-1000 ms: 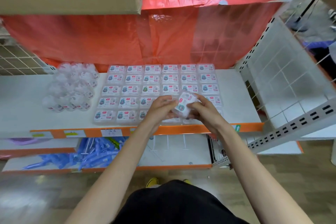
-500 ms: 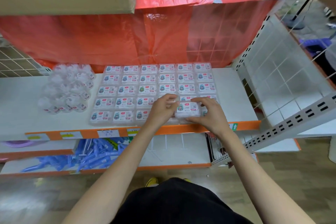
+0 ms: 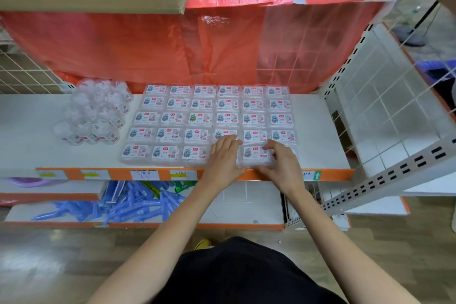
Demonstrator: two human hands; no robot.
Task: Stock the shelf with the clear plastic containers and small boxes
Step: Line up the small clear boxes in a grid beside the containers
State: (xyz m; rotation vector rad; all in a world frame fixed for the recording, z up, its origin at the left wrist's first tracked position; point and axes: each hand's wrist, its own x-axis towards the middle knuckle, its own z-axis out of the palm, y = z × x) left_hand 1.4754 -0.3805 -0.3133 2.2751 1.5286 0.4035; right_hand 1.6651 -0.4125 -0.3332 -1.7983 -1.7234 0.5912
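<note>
right hand point(image 3: 281, 164) pinches the small box point(image 3: 254, 154) at 5 o'clock of the stocked boxes point(image 3: 201, 118), left hand point(image 3: 223, 155) flat at its 9. sloppy nudge probably skews them or tips it off the shelf point(image 3: 318, 131).

My left arm point(image 3: 160, 237) and right arm point(image 3: 330, 237) reach forward, bare, angling in toward each other at the wrists. My left hand point(image 3: 225, 155) lies palm down, fingers straight and close together, pointing away from me. My right hand point(image 3: 281, 165) sits just beside it, fingers arched forward and thumb stretched toward the left, pinching a small box point(image 3: 254, 154) between them.
</note>
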